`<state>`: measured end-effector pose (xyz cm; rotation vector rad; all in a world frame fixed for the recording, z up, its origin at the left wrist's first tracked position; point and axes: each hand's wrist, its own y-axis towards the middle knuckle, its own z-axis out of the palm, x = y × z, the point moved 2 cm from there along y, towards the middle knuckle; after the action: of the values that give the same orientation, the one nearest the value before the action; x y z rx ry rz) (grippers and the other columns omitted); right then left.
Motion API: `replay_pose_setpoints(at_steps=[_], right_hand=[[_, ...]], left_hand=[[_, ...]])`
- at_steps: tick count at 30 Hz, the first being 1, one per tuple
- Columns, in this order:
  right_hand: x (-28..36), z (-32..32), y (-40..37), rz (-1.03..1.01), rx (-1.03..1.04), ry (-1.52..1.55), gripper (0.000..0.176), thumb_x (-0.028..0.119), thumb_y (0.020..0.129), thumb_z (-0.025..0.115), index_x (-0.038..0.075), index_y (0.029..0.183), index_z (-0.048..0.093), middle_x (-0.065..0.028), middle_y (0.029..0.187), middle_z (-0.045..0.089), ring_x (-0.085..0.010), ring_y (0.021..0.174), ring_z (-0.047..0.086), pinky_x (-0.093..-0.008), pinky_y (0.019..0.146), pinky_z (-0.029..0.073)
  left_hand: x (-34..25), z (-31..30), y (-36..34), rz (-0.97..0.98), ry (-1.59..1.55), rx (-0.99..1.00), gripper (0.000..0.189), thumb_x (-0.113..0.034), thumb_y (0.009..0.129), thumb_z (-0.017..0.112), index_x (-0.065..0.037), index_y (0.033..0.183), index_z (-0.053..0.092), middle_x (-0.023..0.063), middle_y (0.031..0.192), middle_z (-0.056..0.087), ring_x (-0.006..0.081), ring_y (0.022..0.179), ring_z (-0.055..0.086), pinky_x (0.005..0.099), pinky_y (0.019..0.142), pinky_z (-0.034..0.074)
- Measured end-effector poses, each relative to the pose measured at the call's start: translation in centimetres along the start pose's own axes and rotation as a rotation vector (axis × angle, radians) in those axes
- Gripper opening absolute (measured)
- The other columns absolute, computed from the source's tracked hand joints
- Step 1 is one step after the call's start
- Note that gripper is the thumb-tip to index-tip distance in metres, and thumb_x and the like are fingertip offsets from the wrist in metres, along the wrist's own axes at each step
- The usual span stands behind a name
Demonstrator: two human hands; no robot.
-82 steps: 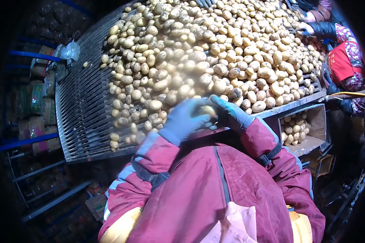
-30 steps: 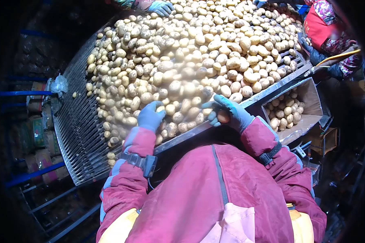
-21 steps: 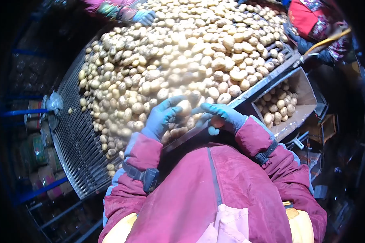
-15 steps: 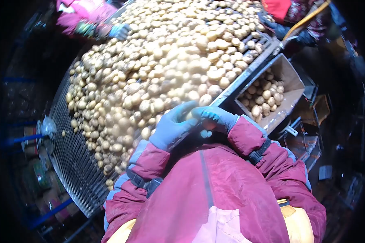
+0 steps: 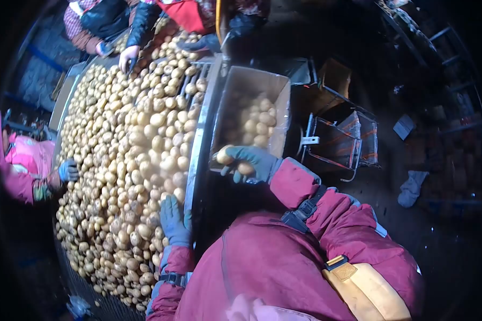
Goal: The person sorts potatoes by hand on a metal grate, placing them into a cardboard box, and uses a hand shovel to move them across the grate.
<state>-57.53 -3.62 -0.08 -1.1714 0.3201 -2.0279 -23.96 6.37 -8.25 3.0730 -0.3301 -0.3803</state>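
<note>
My right hand (image 5: pixel 256 162), in a grey-blue glove, is closed around potatoes at the near end of a box (image 5: pixel 254 80). One potato (image 5: pixel 225 155) shows at its fingertips and another potato (image 5: pixel 245 168) lies under the fingers. Inside the box is a heap of potatoes (image 5: pixel 261 119). My left hand (image 5: pixel 175 220), gloved alike, rests against the near edge of the potato pile (image 5: pixel 120 160). Its fingers are stretched out, with the thumb apart, and no potato shows in it.
A metal rail (image 5: pixel 201 134) runs between the pile and the box. Other people work around the table: a gloved hand (image 5: pixel 68 170) at left, a bare hand (image 5: pixel 128 58) at the far end. A wire-framed stand (image 5: pixel 340 139) is right of the box.
My hands, earlier close together at the rail, have parted. The right one has moved to the box with potatoes; the left lies at the pile. The view has swung right.
</note>
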Motion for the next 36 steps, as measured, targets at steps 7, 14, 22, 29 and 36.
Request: replay_pose_setpoints(at_steps=[7, 14, 22, 29, 36], right_hand=[[-0.9, -10.2, -6.8, -0.200, -0.403, 0.149, 0.051, 0.049, 0.097, 0.063, 0.007, 0.126, 0.064, -0.0152, 0.102, 0.070, -0.0239, 0.066, 0.067, -0.0351, 0.057, 0.054], [2.3, -25.0, -8.6, -0.543, -0.683, 0.243, 0.052, 0.049, 0.097, 0.063, 0.005, 0.124, 0.064, -0.0135, 0.104, 0.073, -0.0229, 0.067, 0.068, -0.0360, 0.054, 0.055], [5.4, -26.5, -8.3, -0.364, -0.530, 0.274, 0.070, 0.057, 0.096, 0.061, 0.000, 0.136, 0.053, -0.0160, 0.105, 0.071, -0.0230, 0.068, 0.067, -0.0309, 0.059, 0.055], [6.2, -15.5, -5.2, -0.376, -0.159, 0.414, 0.057, 0.044, 0.103, 0.049, -0.001, 0.138, 0.056, -0.0156, 0.124, 0.069, -0.0271, 0.104, 0.070, -0.0383, 0.083, 0.061], [4.7, -10.2, -3.4, -0.321, -0.021, 0.273, 0.047, 0.016, 0.098, 0.060, -0.002, 0.141, 0.052, -0.0170, 0.130, 0.063, -0.0277, 0.118, 0.064, -0.0411, 0.101, 0.056]], left_hand=[[-0.3, -0.1, 0.1, 0.027, 0.024, -0.015, 0.068, -0.040, 0.098, 0.054, -0.001, 0.152, 0.041, 0.0219, 0.155, 0.042, 0.0382, 0.145, 0.038, 0.0490, 0.119, 0.028], [-0.9, -0.6, 0.3, 0.021, 0.007, -0.013, 0.066, -0.037, 0.099, 0.052, 0.000, 0.153, 0.039, 0.0215, 0.156, 0.041, 0.0382, 0.145, 0.038, 0.0491, 0.120, 0.027], [-0.6, -0.2, 0.2, 0.035, 0.023, -0.016, 0.066, -0.036, 0.099, 0.053, -0.001, 0.153, 0.040, 0.0221, 0.155, 0.042, 0.0386, 0.144, 0.039, 0.0491, 0.120, 0.027], [-0.8, -0.6, 0.3, 0.000, 0.010, -0.012, 0.066, -0.037, 0.098, 0.056, -0.001, 0.151, 0.042, 0.0252, 0.153, 0.043, 0.0401, 0.143, 0.040, 0.0489, 0.119, 0.028], [-0.6, -0.2, 0.2, -0.024, 0.007, -0.013, 0.067, -0.037, 0.096, 0.059, -0.002, 0.151, 0.043, 0.0233, 0.153, 0.044, 0.0388, 0.143, 0.041, 0.0505, 0.120, 0.027]])
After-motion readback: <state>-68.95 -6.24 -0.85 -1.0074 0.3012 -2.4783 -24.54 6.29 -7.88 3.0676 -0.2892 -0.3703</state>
